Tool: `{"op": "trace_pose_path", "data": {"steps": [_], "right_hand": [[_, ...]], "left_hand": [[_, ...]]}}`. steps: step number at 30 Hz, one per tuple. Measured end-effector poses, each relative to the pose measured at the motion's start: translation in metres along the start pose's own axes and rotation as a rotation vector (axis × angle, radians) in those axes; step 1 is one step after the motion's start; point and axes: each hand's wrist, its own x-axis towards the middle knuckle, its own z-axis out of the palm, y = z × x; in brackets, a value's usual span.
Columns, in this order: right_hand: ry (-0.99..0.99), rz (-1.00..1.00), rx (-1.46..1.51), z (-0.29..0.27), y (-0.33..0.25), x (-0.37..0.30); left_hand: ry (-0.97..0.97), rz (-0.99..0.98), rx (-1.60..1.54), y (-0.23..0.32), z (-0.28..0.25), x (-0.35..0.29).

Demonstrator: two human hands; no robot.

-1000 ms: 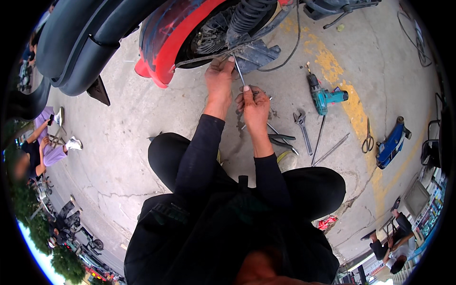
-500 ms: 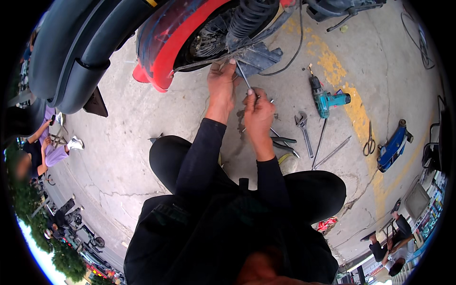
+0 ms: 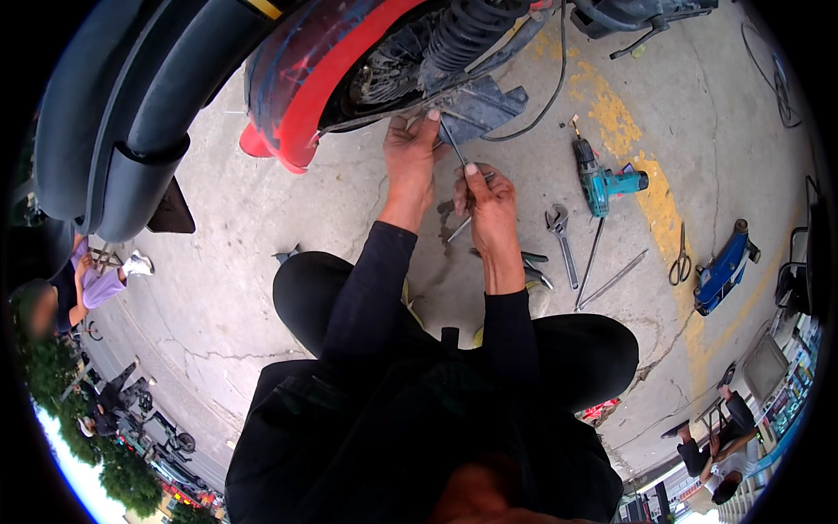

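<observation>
A slim metal T-handle wrench [image 3: 452, 142] slants from the underside of a red motorbike fender [image 3: 307, 96] down to my right hand [image 3: 494, 208]. My right hand is closed around it where its crossbar [image 3: 459, 229] meets the shaft. My left hand [image 3: 408, 166] reaches up to the wheel's lower edge, thumb and fingers pinched near the wrench's upper end. What lies between those fingers is hidden. Beside them hangs a dark, dirty plastic flap [image 3: 480, 108]. Above it are a black coil spring shock [image 3: 471, 35] and the grimy wheel [image 3: 388, 74].
Right of me on the concrete lie a teal cordless drill [image 3: 598, 182], an adjustable wrench [image 3: 563, 244], pliers [image 3: 537, 278] by my foot, thin metal rods [image 3: 614, 279], scissors [image 3: 680, 264] and a blue jack [image 3: 723, 271]. Large black tubing [image 3: 113, 113] looms upper left. Seated people [image 3: 733, 445] are at the sides.
My right hand has turned and shifted slightly right and down on the T-handle wrench. My left hand keeps its place by the wheel; the view has shifted a little.
</observation>
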Motion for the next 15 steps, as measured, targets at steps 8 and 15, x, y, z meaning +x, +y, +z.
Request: {"op": "trace_pose_path", "data": {"steps": [8, 15], "right_hand": [[0.14, -0.301, -0.288, 0.001, 0.029, 0.016], [0.053, -0.226, -0.18, -0.001, 0.032, 0.019]], "left_hand": [[-0.028, 0.088, 0.025, -0.002, 0.004, 0.001], [-0.016, 0.118, 0.085, 0.004, 0.006, 0.003]]}}
